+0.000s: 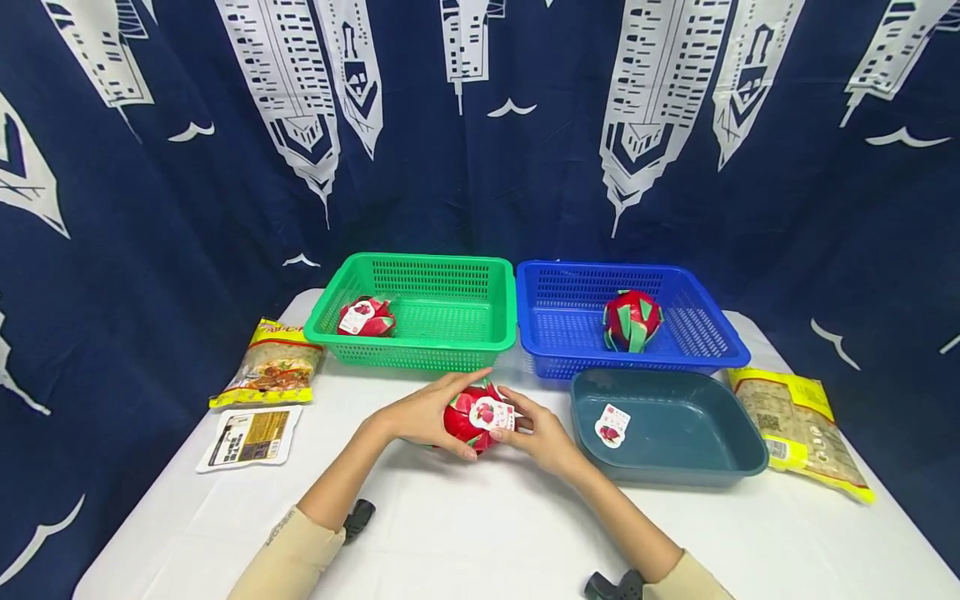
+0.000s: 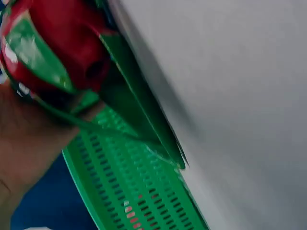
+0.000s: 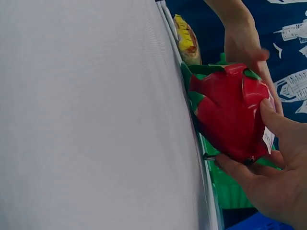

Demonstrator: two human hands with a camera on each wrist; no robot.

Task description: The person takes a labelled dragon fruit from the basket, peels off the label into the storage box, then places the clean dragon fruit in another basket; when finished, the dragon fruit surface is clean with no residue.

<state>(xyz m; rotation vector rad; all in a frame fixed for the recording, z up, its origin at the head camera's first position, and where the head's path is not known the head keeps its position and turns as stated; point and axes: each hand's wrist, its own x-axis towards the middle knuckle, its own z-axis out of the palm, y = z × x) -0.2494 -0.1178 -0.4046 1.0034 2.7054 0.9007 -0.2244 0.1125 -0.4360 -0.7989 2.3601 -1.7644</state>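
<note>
A red dragon fruit (image 1: 463,418) with green scales is between both hands over the white table, a white label (image 1: 491,412) with a fruit picture on its front. My left hand (image 1: 423,414) holds it from the left, fingers over the top and thumb low in front. From the right, my right hand (image 1: 546,440) grips it, its thumb at the label. In the right wrist view, the right thumb and fingers span the dragon fruit (image 3: 230,112). The left wrist view has the dragon fruit (image 2: 62,43) close up, with part of the left hand (image 2: 29,134).
Behind stand a green basket (image 1: 420,357) with a labelled dragon fruit (image 1: 367,318) and a blue basket (image 1: 630,364) with another dragon fruit (image 1: 632,321). A label (image 1: 612,425) lies in the dark teal basin (image 1: 690,417). Food packets (image 1: 273,364) flank both sides.
</note>
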